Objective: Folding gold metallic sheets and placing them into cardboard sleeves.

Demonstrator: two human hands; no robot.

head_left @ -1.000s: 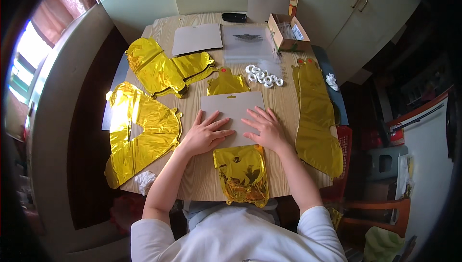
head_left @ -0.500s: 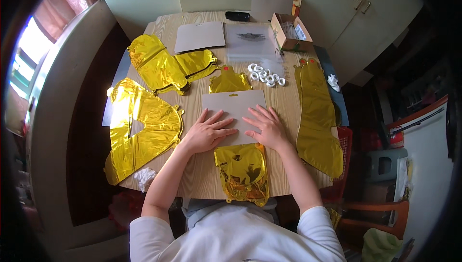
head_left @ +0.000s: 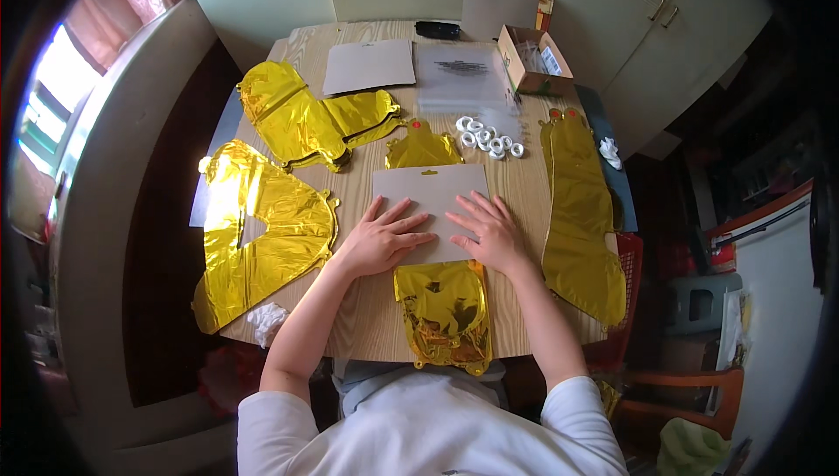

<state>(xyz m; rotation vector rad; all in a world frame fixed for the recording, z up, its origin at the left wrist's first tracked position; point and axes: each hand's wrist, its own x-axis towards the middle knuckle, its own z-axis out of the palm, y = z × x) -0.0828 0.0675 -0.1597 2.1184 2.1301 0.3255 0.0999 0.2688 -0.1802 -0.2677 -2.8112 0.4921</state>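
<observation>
A pale grey card sheet [head_left: 428, 194] with a small hang slot lies across a gold foil balloon [head_left: 444, 297], whose top and bottom stick out beyond it. My left hand [head_left: 384, 238] rests flat on the card's left part, fingers spread. On the right part my right hand [head_left: 491, 231] presses down likewise, fingers apart. The balloon's middle is hidden beneath the card. Left of my hands lie a flat gold foil balloon [head_left: 288, 229] with a triangular opening and another folded gold foil balloon [head_left: 293, 113]. A long gold foil balloon [head_left: 578, 222] lies to the right.
Several white tape rolls [head_left: 483, 139] sit beyond the card. Farther back are a stack of grey cards [head_left: 369, 67], clear plastic bags [head_left: 459, 78], a cardboard box [head_left: 533, 74] and a black pouch [head_left: 437, 30]. Crumpled white tissue [head_left: 266, 323] lies at the near left edge of the wooden table [head_left: 358, 327].
The whole view has shifted slightly, so everything appears a little farther right. Both hands stay spread on the card, with no other visible change.
</observation>
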